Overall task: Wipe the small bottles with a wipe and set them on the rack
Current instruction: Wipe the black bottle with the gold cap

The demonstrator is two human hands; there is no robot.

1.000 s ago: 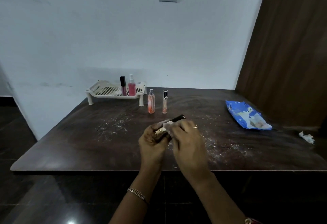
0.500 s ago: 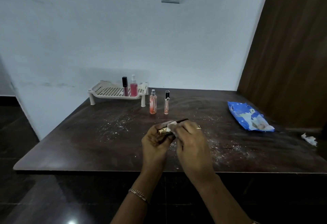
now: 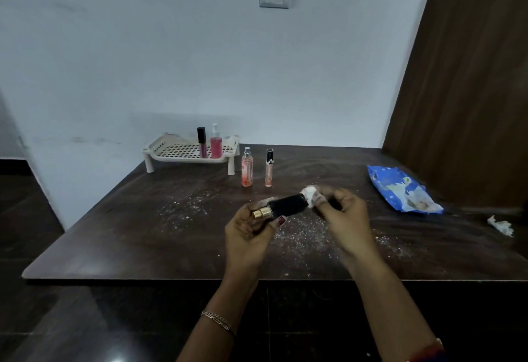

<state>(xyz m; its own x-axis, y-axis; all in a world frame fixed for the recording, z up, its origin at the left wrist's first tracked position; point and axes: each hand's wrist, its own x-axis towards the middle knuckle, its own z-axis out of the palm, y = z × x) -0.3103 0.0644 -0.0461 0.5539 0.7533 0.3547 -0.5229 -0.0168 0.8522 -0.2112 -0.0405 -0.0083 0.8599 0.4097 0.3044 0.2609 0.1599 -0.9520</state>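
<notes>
With the black spray bottle (image 3: 287, 206) gripped in the left hand (image 3: 251, 236), the wipe (image 3: 310, 193), pinched in the right hand (image 3: 344, 219), is best drawn firmly along its whole length.

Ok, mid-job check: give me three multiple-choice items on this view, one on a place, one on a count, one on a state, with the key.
1. Where is the blue wipe packet?
A. On the table's right side
B. On the rack
C. In the left hand

2. How many bottles stand on the rack?
A. None
B. Two
C. Four

3. What state is the black bottle in?
A. Upright on the table
B. Lying on the rack
C. Held sideways in the left hand

Key: 1 A, it lies flat near the right table edge. 2 B, a dark-capped tube and a pink spray bottle stand there. 3 C, the left hand grips its gold end while the right hand presses a white wipe to the other end.
</notes>
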